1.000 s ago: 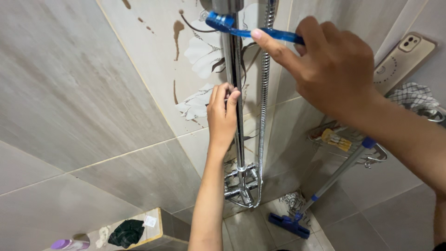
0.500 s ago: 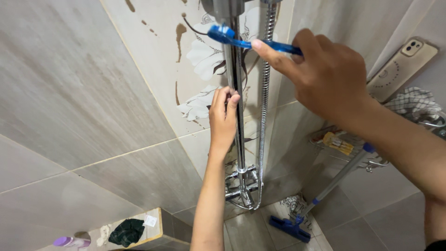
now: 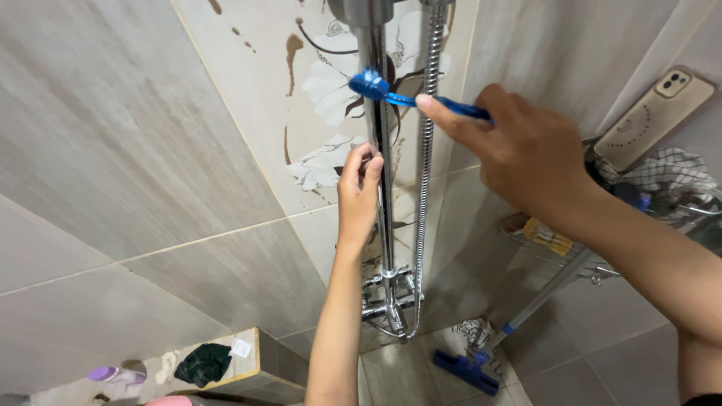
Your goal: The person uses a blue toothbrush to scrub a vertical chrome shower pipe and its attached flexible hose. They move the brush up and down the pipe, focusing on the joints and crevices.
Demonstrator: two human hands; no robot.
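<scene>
While my left hand (image 3: 359,197) grips the chrome shower riser pipe (image 3: 378,143), fingers wrapped around it, my right hand (image 3: 526,154) pinches a blue toothbrush (image 3: 410,98), its head touching the pipe above.

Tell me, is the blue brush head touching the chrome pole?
Touching. The head view shows the brush head pressed against the pole, no gap, with the right hand holding its handle.

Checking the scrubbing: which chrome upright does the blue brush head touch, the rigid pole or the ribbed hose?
The smooth rigid pole, gripped by the left hand; the ribbed hose hangs beside it.
</scene>
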